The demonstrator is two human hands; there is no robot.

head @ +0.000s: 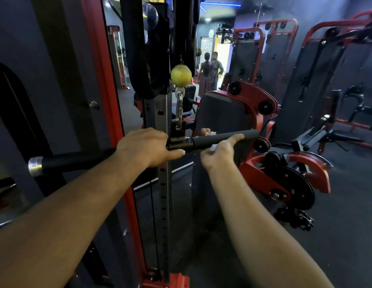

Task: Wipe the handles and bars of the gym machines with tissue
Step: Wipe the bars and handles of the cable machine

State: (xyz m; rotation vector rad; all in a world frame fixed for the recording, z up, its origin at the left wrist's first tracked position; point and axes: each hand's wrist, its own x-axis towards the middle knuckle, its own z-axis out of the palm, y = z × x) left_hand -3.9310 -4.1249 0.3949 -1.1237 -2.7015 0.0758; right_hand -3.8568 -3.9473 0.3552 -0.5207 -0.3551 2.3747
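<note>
Tissue (pixel 213 146) sits wadded between right hand (pixel 219 151) and the bar (pixel 222 139), on the foam grip right of the centre swivel. Right hand wraps the grip from below, thumb laid along it, fingers curled over the far side. Left hand (pixel 146 147) clamps the bar just left of the swivel, thumb pointing right underneath. Both arms outstretched. Bar hangs level from a carabiner (pixel 179 108) under a yellow-green ball (pixel 181 75). Open floor right; red upright (pixel 110 100) close left.

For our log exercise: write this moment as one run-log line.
left hand grips bar | right hand wipes with tissue
</note>
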